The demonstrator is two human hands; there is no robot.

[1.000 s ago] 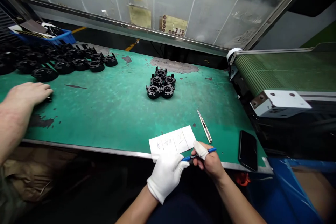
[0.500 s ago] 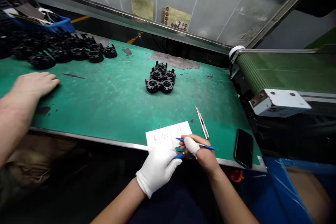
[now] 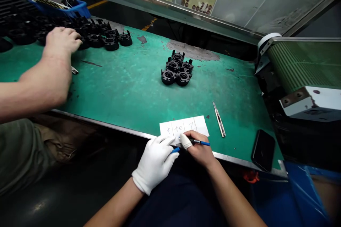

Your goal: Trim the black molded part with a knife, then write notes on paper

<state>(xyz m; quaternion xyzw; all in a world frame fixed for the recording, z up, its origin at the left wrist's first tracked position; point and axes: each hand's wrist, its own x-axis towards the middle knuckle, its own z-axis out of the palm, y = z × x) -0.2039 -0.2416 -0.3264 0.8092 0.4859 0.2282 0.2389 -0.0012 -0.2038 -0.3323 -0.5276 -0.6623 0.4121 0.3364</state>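
My right hand (image 3: 198, 149), bare except for a white cover on the thumb, grips a blue pen (image 3: 200, 142) with its tip low over the paper. My left hand (image 3: 156, 161) wears a white glove and pinches a blue pen cap (image 3: 175, 150) between thumb and fingers. Its fingertips press on the near edge of a white paper slip (image 3: 201, 126). Handwritten marks and upright lines show on the slip, which lies by the front edge of the green table (image 3: 125, 103). Right of the slip lies a utility knife (image 3: 218, 119).
Several round black parts (image 3: 173, 75) stand grouped mid-table. A co-worker's hand (image 3: 62, 39) reaches over more black parts (image 3: 111, 43) at the left, near a blue basket (image 3: 80, 8). A black phone (image 3: 263, 150) lies at the right corner; a conveyor (image 3: 314, 64) stands beyond.
The view has shifted, so the table things sit further right. A clearer stroke shows in the slip's third space, and the pen is nearer the slip's bottom. The co-worker's hand moved onto the black parts.
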